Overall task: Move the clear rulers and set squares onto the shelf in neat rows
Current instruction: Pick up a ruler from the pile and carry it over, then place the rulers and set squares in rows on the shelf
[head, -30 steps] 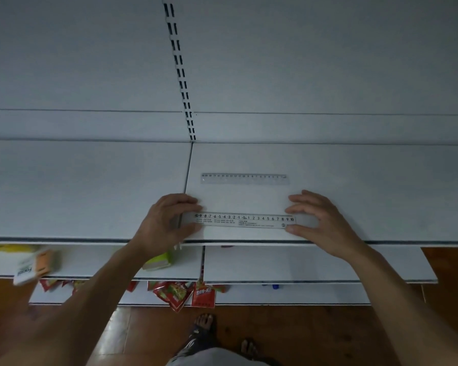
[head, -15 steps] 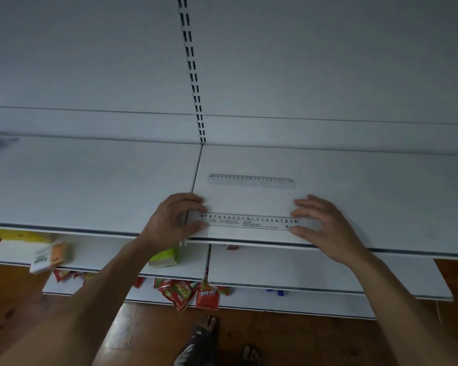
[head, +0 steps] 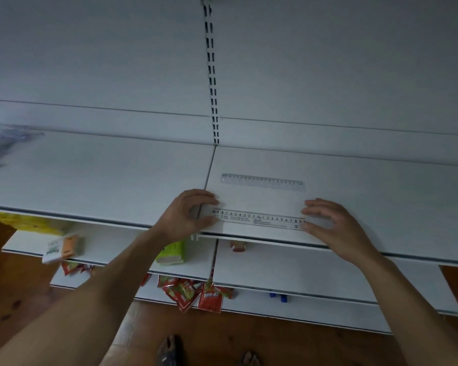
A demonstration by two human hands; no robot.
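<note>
the front ruler (head: 259, 219) lies flat near the edge of the shelf (head: 381, 207), with the back ruler (head: 262, 182) parallel behind it. your left hand (head: 185, 215) pinches its left end; your right hand (head: 331, 228) seems only to touch the right end. thin, light, slippery plastic: hold the 2 ends.

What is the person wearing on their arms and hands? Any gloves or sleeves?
No gloves. The left hand and the right hand are both bare, and no ring, watch or bracelet shows on either. Both forearms are bare too, all the way to the bottom edge of the picture, so no sleeve is in view.
</note>
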